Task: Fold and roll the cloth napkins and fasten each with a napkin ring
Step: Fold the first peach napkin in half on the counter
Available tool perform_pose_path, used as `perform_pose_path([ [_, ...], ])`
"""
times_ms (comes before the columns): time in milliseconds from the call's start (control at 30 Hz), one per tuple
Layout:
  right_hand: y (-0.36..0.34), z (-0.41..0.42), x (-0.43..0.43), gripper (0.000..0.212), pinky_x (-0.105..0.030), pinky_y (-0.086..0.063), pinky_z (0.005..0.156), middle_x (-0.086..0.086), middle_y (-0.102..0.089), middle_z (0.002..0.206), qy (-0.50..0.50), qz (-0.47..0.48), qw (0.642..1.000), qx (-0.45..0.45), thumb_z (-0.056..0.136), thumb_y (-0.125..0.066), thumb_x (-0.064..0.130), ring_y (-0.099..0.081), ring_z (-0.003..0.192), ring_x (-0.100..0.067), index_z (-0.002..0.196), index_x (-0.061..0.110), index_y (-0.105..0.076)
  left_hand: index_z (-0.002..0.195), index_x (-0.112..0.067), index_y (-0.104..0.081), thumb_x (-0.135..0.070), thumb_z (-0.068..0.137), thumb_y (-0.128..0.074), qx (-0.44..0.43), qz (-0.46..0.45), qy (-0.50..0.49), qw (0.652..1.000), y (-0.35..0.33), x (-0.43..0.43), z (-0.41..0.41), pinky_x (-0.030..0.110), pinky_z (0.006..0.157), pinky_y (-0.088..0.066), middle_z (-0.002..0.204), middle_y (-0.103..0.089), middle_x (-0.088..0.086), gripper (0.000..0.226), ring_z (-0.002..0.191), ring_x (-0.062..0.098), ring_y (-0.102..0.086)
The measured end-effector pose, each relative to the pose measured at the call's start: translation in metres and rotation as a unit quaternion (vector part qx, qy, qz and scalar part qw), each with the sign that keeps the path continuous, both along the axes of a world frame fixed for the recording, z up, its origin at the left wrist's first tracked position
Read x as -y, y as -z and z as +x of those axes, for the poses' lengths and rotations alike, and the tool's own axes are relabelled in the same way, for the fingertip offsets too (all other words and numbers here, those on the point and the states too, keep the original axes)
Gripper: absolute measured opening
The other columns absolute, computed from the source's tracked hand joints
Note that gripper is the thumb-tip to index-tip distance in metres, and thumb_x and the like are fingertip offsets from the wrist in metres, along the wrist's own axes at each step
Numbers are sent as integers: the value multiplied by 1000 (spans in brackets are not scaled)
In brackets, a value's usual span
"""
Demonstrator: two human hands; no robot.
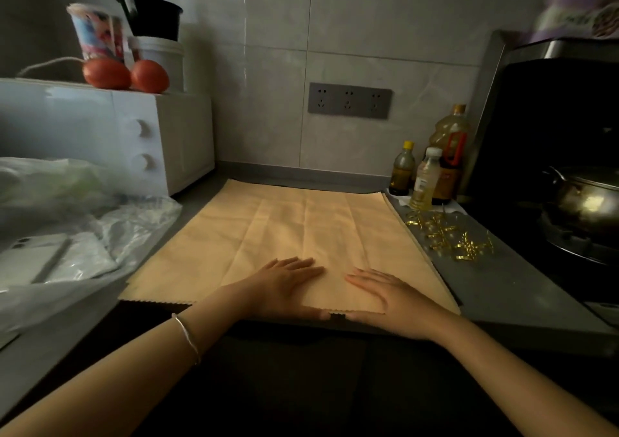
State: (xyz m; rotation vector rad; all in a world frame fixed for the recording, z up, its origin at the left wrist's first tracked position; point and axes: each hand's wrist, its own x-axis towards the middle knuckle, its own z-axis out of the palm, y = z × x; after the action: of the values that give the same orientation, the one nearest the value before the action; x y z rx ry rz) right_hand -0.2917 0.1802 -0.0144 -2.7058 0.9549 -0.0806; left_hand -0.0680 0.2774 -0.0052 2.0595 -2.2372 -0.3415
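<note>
Risks at the flat napkin, fold not yet begun

Counter [485,289]: dark and narrow, its front lip right under the hands. Napkin [301,229] lies spread flat on it, crease lines running away from the person and near hem at the lip. Likely slip: a pull toward the body drags the cloth off the front.

Right side of the napkin shows a second edge beneath. Possibly a stack, count unclear. Lifting the hem could bring up two layers at once and spoil the fold.

Bags [100,222], clear plastic, crowd the napkin's left side. A wide fold could snag them.

Left hand [284,286] and right hand [388,292]: both flat, fingers straight, palms pressing the near middle of the cloth and gripping nothing. Thumbs lie along the hem. The hands sit close together, so the outer corners are unheld. A fold started from here may go skewed.

Rings [449,235]: gold, a loose heap on the counter just right of the napkin. A sweeping cloth edge could scatter them toward the pot [589,198].
</note>
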Motion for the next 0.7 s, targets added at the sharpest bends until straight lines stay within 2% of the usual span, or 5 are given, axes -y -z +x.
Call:
perform_pose_path([
  [167, 0, -2, -3, 64, -27, -21, 115, 20, -29, 150, -2, -9, 999, 37, 79, -53, 66, -23, 138, -1, 138, 47, -37, 148, -37, -19, -68, 82, -48, 2, -9, 4, 1000, -7, -4, -1, 31, 114, -14, 156, -17, -9, 79, 144, 12, -14],
  [333, -5, 1, -6, 28, -11, -39, 95, 19, -63, 116, -1, 54, 985, 164, 82, -70, 33, -53, 106, 9, 109, 39, -66, 140, -41, -36, -62, 83, -53, -76, -2, -19, 997, -7, -2, -1, 27, 112, -19, 152, -28, -12, 64, 140, 9, -25],
  [467, -12, 2, -2, 17, -15, -42, 92, 22, -69, 99, 8, 148, 972, 182, 81, -71, 29, -59, 99, 6, 92, 41, -70, 132, -42, -48, -57, 83, -58, -151, 8, -23, 988, -10, -2, 8, 30, 113, -26, 147, -37, -13, 52, 134, 10, -35],
  [600, -19, 1, 0, 13, -6, -42, 81, 25, -68, 96, 13, 183, 967, 175, 86, -65, 29, -59, 94, 11, 95, 37, -70, 129, -40, -52, -50, 88, -55, -162, -1, -24, 986, -11, -2, 14, 35, 113, -28, 141, -46, -11, 43, 132, 11, -39],
  [700, -20, 0, 2, 13, -11, -42, 88, 27, -66, 96, 20, 162, 973, 165, 86, -65, 29, -58, 96, 11, 95, 38, -70, 130, -36, -54, -42, 89, -58, -154, -12, -14, 988, -13, -5, 14, 33, 112, -29, 139, -49, -11, 42, 130, 10, -41],
])
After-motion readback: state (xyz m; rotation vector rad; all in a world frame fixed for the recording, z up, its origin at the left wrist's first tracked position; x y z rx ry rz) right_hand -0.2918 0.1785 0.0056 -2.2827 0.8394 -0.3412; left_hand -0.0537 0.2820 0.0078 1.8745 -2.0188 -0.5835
